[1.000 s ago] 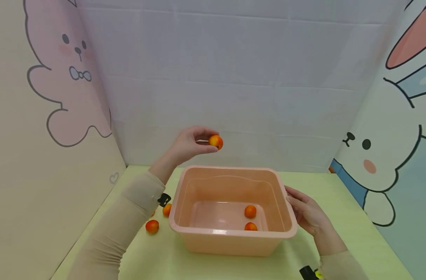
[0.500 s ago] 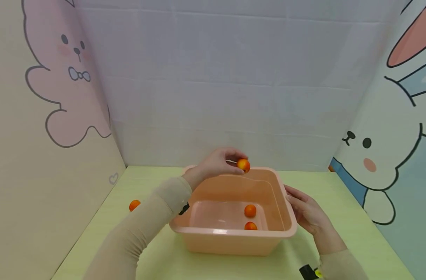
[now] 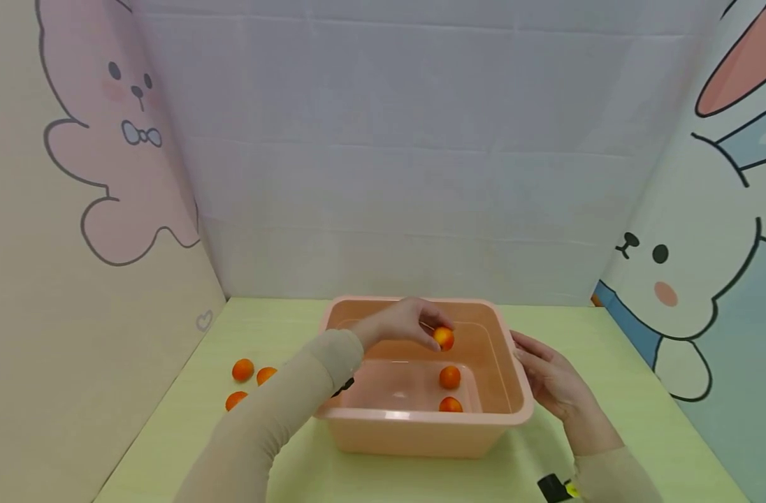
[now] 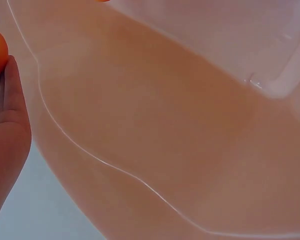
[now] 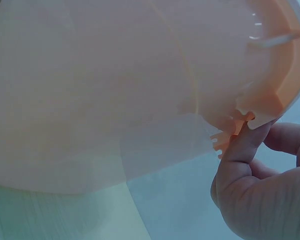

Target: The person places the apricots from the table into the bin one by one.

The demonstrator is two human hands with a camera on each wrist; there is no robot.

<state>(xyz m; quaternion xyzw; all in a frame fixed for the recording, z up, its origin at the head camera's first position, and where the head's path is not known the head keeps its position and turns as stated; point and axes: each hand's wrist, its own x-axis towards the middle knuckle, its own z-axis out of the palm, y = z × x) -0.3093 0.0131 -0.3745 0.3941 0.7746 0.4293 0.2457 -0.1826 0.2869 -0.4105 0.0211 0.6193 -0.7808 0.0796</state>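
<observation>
- Lowering a small orange fruit (image 3: 444, 338) into the pink tub (image 3: 421, 419), the left hand (image 3: 400, 323) pinches it in curled fingertips, inside the rim, toward the far wall at 12 o'clock.
- Right hand (image 3: 549, 383) rests relaxed fingers against the tub's wall at 3 o'clock, steadying it.
- Two fruits (image 3: 449, 378) already lie on the floor below; three more (image 3: 242, 369) wait on the table (image 3: 609, 349) at 9 o'clock.
- Judged step: the drop. Next comes loosening the pinch low over the floor.

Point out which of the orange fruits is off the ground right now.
The fruit pinched in the left hand, above the tub. Two lie on the tub floor; three on the table.
</observation>
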